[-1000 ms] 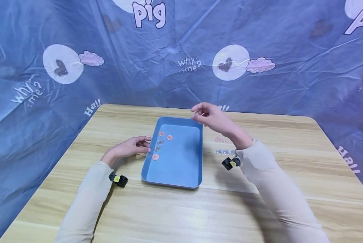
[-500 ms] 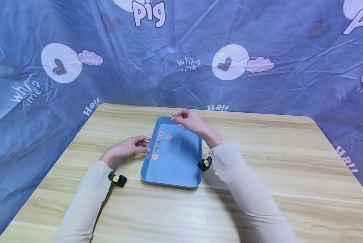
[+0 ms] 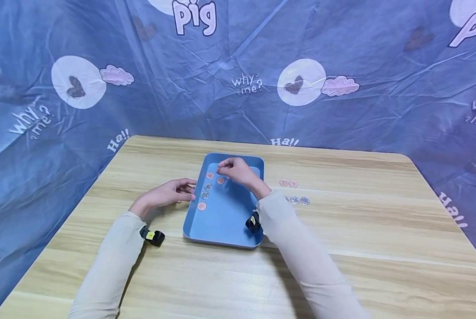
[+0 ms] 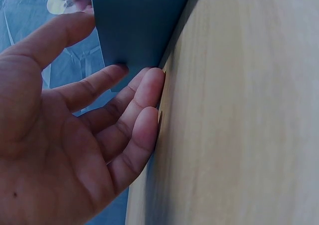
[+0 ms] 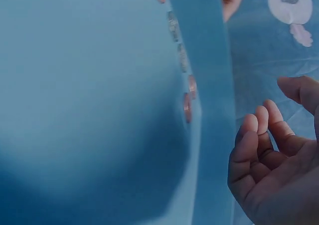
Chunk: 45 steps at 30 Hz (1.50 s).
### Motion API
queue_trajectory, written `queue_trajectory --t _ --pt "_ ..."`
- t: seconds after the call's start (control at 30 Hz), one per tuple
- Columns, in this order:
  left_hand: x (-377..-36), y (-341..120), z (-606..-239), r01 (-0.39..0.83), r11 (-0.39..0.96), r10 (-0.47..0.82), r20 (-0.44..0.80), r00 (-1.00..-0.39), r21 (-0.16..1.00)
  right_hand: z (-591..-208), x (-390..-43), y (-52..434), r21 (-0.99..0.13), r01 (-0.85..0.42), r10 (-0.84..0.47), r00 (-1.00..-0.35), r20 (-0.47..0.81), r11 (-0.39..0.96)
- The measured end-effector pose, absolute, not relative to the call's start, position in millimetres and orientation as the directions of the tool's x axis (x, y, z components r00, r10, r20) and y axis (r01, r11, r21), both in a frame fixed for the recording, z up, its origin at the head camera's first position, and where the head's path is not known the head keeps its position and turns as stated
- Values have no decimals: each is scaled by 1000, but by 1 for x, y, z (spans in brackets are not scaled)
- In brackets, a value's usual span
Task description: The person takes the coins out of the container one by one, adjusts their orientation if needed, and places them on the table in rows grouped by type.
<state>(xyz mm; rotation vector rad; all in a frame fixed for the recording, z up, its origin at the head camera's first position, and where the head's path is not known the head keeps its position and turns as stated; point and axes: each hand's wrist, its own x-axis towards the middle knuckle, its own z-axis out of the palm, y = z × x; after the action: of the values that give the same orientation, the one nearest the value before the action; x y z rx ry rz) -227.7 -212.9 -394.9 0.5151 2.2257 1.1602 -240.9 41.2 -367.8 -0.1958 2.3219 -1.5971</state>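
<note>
A blue rectangular tray [image 3: 226,226] stands on the table. Inside it, along the left wall, lie several coins: a copper-coloured coin [image 3: 202,206] nearest the front, two silver coins [image 3: 204,195] behind it, and two more copper-coloured coins [image 3: 220,180] farther back. My left hand [image 3: 168,193] rests at the tray's left side; in the left wrist view its thumb and index fingertips touch the wall. Over the tray's back left part hovers my right hand [image 3: 238,172], its fingers loosely bent. The right wrist view shows a gap between thumb and fingers [image 5: 274,117], with no coin visible there.
Right of the tray, two copper-coloured coins [image 3: 288,183] lie side by side on the wooden table [image 3: 361,221]. In front of them is a short row of silver coins [image 3: 300,200], its left end partly behind the right sleeve. A blue printed cloth [image 3: 202,110] hangs behind the table.
My right hand has moved left and lower, from the tray's back right corner to over the coins inside. The table coins show again from behind the arm. My left hand has stayed put.
</note>
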Motion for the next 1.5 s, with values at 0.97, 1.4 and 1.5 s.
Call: queue_trajectory --t 0.97,1.4,1.5 --pt "-230 -213 -393 87 546 574 -297 -763 833 -396 -251 42 -794 50 -237 -941 -240 606" --pt "-227 -213 -394 75 555 564 -309 -766 828 -395 -251 38 -755 42 -231 -940 -253 654" --pt "-227 -213 -395 78 554 568 -308 -763 829 -397 -251 38 -732 28 -227 -942 -247 680"
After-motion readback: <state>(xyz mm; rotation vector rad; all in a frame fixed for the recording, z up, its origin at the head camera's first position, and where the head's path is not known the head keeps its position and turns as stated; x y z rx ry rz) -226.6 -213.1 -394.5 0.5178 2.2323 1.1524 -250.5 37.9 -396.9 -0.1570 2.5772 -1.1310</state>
